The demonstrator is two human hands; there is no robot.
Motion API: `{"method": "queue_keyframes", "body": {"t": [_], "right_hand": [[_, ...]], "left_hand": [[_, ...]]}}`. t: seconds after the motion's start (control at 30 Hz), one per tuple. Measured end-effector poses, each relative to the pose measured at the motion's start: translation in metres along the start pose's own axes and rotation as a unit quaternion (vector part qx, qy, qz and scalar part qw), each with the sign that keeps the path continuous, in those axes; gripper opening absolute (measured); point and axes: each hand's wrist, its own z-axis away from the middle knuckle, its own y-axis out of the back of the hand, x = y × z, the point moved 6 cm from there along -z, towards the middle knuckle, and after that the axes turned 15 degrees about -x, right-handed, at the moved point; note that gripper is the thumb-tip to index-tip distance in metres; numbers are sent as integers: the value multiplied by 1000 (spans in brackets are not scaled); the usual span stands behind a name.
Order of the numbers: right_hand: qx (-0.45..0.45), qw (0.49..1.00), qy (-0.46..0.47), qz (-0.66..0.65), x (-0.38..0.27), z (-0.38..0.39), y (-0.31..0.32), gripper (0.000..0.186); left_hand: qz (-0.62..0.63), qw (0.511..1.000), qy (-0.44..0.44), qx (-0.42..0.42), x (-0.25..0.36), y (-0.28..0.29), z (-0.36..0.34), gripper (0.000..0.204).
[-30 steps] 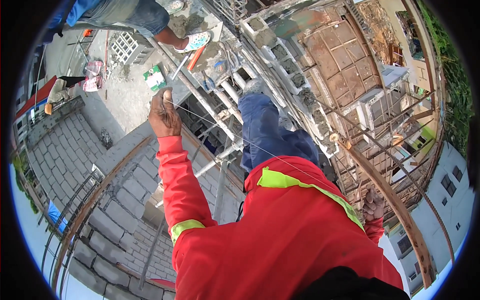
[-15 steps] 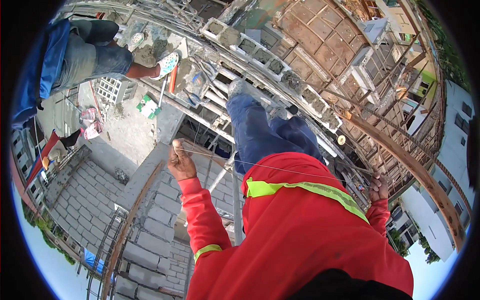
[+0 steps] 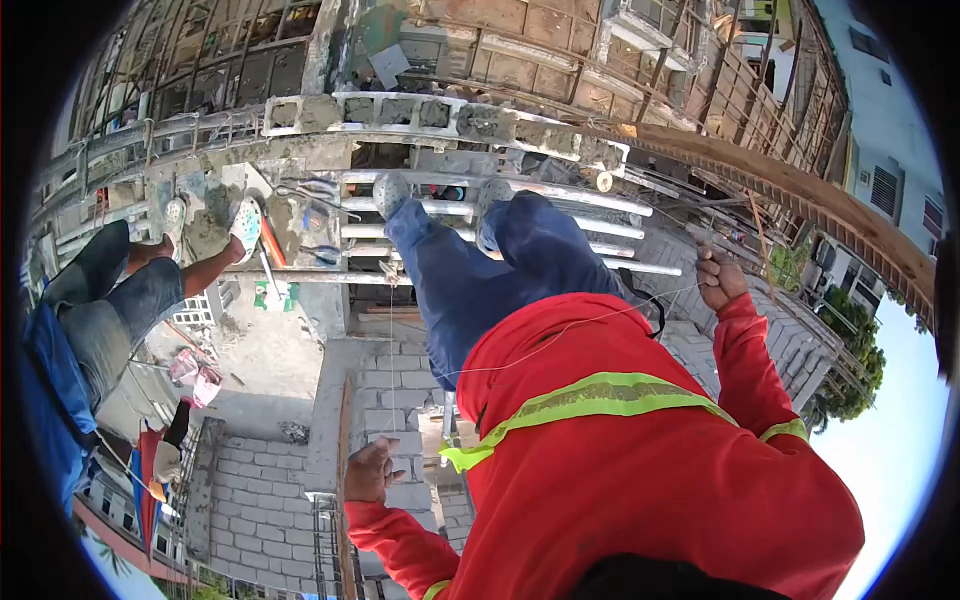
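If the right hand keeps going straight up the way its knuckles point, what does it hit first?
Probably the rusty curved steel beam above the right hand, which grips a thin string. Thin wires cross the gap between them and might come first; depth is hard to judge in this fisheye view.

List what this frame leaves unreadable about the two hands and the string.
- Head view: left hand grip on the string, too small to tell.
- Right hand: fist closed, its contents hidden by fingers.
- String across the red jacket: too thin to follow.
- String's upper end: lost among scaffold pipes.
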Motion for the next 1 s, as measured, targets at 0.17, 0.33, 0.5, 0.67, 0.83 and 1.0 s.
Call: {"method": "queue_keyframes", "body": {"t": [0.17,0.33,0.5,0.67,0.83,1.0], "right_hand": [[1,999,24,36,9,-4,-12,26],[-64,985,-5,160,17,9,-48,27],[-84,995,0,55,34,24,-54,29],[-99,985,99,-105,5,50,-26,34],[-120,979,107,-122,-28,105,-31,39],[-71,987,139,-32,-69,160,-20,40]], "left_hand": [[28,978,-207,-18,105,-11,43,43],[41,871,-449,-194,195,-69,73,35],[-97,848,-365,-373,220,-132,71,27],[-101,861,-243,-434,218,-151,55,23],[-275,870,-152,-380,209,-125,36,10],[-461,863,-131,-161,218,-49,-9,15]]}}
